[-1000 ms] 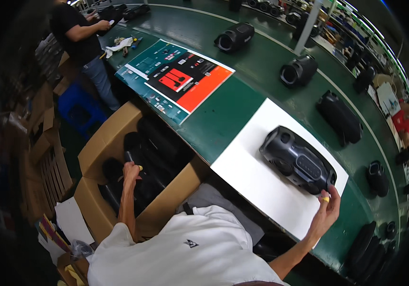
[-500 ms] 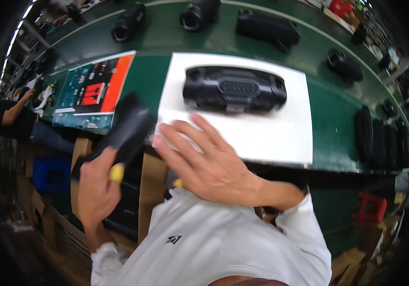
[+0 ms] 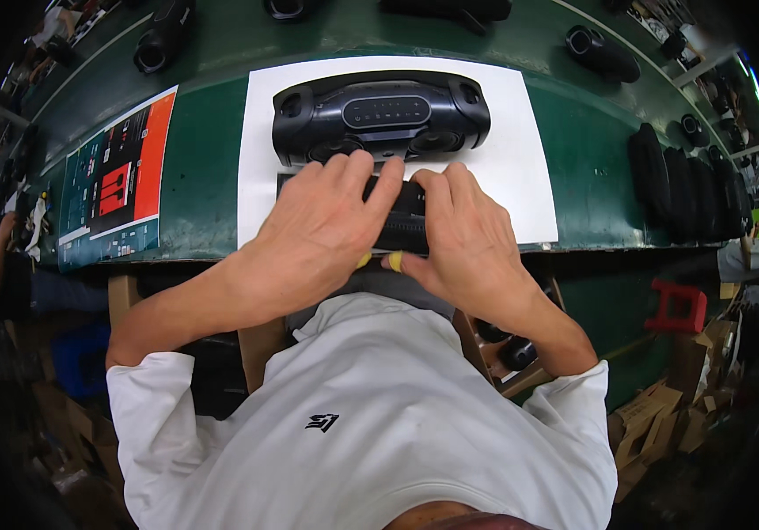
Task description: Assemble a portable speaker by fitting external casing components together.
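In front of me, a long black speaker housing [image 3: 379, 110] with an oval button panel lies on a white board [image 3: 521, 190]. Closer to my body, both hands grip a long black panel [image 3: 404, 228] with a fine ribbed surface, over the board's near edge. My left hand [image 3: 322, 212] has its fingers bent over the panel's left part. My right hand [image 3: 477, 238] is closed on the right part, its thumb low on the near side. Yellow wraps cover both thumbs. The fingers hide much of the panel, and I cannot tell whether it touches the housing.
A printed orange and teal sheet [image 3: 123, 181] lies to the left on the green bench [image 3: 203, 150]. More speakers [image 3: 600, 53] stand along the far side. Several black rounded pieces [image 3: 680, 190] are lined up at the right. A red stool [image 3: 675, 306] and cardboard boxes sit below.
My left hand has brought the black panel from the left side to the board's near edge. My right hand, spread over the board before, has closed on it too.
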`<state>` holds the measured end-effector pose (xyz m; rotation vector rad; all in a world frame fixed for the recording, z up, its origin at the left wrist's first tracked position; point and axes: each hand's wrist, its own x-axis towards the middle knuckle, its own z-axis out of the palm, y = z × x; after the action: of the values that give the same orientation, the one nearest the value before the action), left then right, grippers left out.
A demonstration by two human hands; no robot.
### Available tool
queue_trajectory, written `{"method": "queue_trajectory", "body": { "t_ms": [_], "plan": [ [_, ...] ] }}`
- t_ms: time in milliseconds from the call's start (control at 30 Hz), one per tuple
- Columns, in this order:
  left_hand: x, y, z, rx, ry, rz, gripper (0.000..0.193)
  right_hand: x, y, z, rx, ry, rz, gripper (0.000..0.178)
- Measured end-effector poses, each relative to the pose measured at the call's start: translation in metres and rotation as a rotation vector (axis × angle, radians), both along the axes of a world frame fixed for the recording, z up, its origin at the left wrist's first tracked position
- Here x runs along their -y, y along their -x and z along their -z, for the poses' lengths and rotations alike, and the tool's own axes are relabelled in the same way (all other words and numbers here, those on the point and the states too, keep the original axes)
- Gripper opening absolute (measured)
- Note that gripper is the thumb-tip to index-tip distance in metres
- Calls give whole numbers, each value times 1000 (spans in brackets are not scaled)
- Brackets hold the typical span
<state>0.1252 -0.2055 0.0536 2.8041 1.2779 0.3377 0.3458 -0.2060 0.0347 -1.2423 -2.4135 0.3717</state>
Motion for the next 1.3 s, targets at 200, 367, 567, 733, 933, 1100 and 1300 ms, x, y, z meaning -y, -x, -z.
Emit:
{"method": "queue_trajectory", "body": {
  "t_ms": [200,367,567,733,933,1100,1300],
  "plan": [
    [-11,1,16,-75,-159,13,63,-18,4,7,130,58,-56,64],
    [-8,4,37,53,81,-36,42,-27,6,8,190,153,-127,51],
    [-12,3,37,8,309,-39,31,-41,3,21,236,293,-240,39],
    [-33,-3,20,-80,420,-59,33,-59,4,11,224,366,-261,38],
    [-77,13,-29,-124,511,-208,70,-74,-29,-9,-176,183,-2,96],
    [-100,41,-17,399,561,-330,91,-88,-47,6,-383,164,235,75],
    [-102,59,10,739,521,-401,67,-119,-46,19,-371,148,249,66]
  ]
}}
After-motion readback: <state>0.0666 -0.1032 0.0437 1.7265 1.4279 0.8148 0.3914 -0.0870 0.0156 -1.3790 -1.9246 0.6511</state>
